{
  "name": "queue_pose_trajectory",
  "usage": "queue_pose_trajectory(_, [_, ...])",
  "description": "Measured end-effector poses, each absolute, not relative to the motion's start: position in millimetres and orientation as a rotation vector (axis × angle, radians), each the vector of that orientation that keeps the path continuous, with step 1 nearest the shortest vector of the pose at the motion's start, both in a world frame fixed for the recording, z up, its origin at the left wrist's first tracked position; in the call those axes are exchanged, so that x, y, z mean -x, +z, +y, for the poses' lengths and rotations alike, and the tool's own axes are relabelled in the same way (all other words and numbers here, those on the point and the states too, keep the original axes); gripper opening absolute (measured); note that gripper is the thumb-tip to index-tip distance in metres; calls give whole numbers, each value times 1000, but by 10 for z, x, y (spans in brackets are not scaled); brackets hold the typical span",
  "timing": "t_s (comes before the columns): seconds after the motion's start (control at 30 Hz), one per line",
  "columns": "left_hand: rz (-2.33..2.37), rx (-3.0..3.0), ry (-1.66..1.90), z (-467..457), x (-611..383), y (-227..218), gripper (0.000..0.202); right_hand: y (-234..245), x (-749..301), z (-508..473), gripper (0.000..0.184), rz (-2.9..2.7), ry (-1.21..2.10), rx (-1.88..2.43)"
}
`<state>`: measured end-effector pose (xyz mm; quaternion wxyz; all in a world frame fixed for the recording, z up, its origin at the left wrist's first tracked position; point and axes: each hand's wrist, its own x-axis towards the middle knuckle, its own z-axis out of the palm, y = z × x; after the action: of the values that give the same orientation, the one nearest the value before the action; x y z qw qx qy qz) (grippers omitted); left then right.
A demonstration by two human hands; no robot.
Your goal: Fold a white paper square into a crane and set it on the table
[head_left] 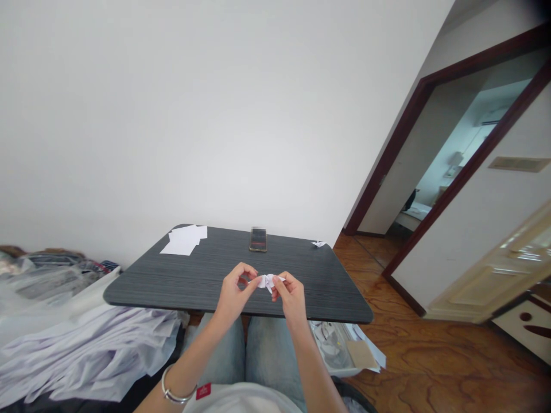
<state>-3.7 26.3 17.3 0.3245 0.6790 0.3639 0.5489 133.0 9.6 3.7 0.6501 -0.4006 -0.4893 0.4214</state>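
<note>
My left hand [235,289] and my right hand [290,292] meet above the near edge of a dark grey table [181,278]. Both pinch a small folded piece of white paper [266,280] between thumb and fingers, one hand at each end. The paper is held in the air just over the tabletop. A silver bracelet [174,393] circles my left wrist.
A stack of white paper sheets [185,239] lies at the table's far left, a phone [258,239] at the far middle, a small folded paper figure [319,244] at the far right corner. Piled cloth [81,350] lies left; a box [344,350] stands under the table.
</note>
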Motion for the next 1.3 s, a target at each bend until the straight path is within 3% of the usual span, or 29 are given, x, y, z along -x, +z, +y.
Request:
queue_pose_trajectory(0.5, [1066,-2213,1458,166,-12,289,10,85,-1292,50,23,-1193,882,964])
queue_pose_trajectory(1.3, [1117,-2385,1363,158,-4,279,14,33,-1310,92,25,-1209,888,969])
